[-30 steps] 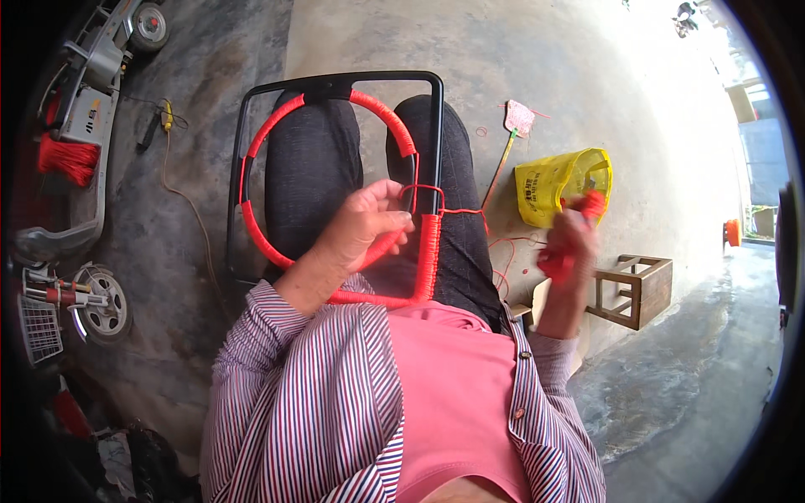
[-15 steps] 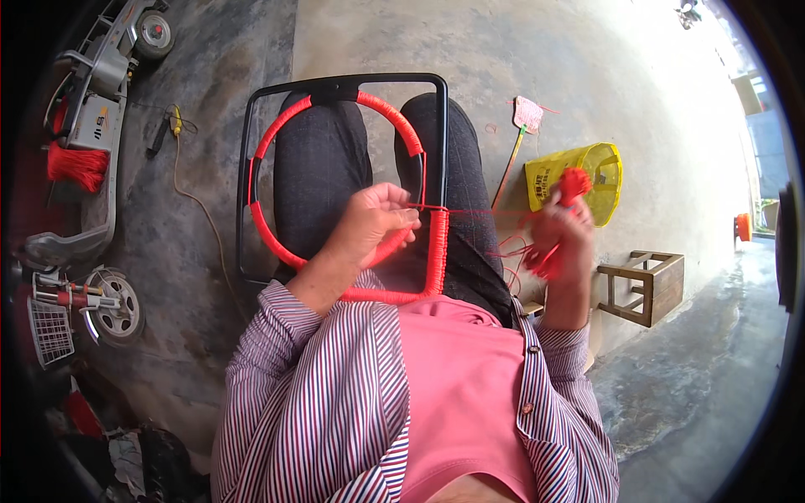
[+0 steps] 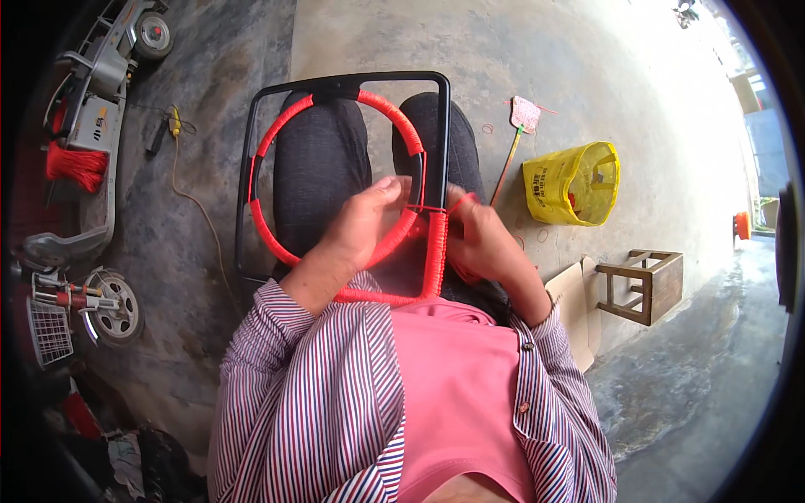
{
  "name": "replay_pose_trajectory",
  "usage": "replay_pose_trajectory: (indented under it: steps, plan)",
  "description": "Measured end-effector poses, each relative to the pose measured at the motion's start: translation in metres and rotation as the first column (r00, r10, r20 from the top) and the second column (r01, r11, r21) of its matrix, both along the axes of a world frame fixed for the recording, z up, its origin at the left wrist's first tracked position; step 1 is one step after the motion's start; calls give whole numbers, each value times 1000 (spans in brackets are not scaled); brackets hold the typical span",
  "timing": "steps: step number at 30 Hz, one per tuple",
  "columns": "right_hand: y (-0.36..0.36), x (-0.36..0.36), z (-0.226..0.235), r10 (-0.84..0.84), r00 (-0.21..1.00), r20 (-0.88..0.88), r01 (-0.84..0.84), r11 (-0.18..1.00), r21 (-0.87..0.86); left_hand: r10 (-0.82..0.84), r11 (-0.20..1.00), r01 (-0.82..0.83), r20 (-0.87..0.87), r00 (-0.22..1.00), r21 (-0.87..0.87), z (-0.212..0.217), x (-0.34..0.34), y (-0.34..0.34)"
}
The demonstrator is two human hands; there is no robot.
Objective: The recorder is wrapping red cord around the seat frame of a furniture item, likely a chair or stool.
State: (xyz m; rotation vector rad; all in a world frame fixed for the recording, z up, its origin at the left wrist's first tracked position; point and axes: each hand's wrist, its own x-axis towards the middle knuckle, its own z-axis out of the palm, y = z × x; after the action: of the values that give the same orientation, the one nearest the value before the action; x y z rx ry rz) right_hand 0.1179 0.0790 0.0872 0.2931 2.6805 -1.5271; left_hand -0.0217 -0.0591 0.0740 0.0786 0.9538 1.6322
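Note:
A black metal frame (image 3: 251, 168) with a ring inside it lies over my thighs. Red cord is wrapped along parts of the ring (image 3: 392, 112) and along the frame's near right side (image 3: 438, 251). Just outside that right bar, my right hand (image 3: 485, 241) is closed on a bundle of red cord (image 3: 464, 201), partly hidden under the palm. A strand crosses the bar where the wrapping ends. My left hand (image 3: 362, 225) is inside the frame by the ring's right part, its thumb raised; its other fingers are blurred and partly hidden.
On the floor to the right are a yellow bin (image 3: 549, 184), a pink fly swatter (image 3: 526, 115), a wooden stool (image 3: 654, 287) and a cardboard piece (image 3: 577, 314). A scooter (image 3: 101, 126) carrying red cord stands left, near a cable (image 3: 194, 197) and another wheeled vehicle (image 3: 113, 306).
My right hand has come in from the right with the cord bundle to the frame's right bar. My left hand has shifted slightly, its fingers no longer visibly pinched at the strand.

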Motion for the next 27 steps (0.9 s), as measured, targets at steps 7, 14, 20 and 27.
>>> replay_pose_trajectory:
  steps: [7, 14, 20, 27]
  plan:
    - [22, -11, -30, -360, 924, -129, 220, 777, -590, 186, 980, -182, 39, 982, -80, -30, -7, -5]
    - [2, -42, 1, 59, 875, -481, 160, 901, 403, 280, 960, -255, -399, 873, 116, -10, 11, -8]
    - [49, 3, 23, -188, 975, -116, 187, 982, -22, 299, 954, -285, -279, 913, 88, -18, 2, -9]
    - [109, 74, 11, -645, 757, -107, 420, 605, -677, 162, 975, -184, -174, 971, -122, -22, -7, -2]
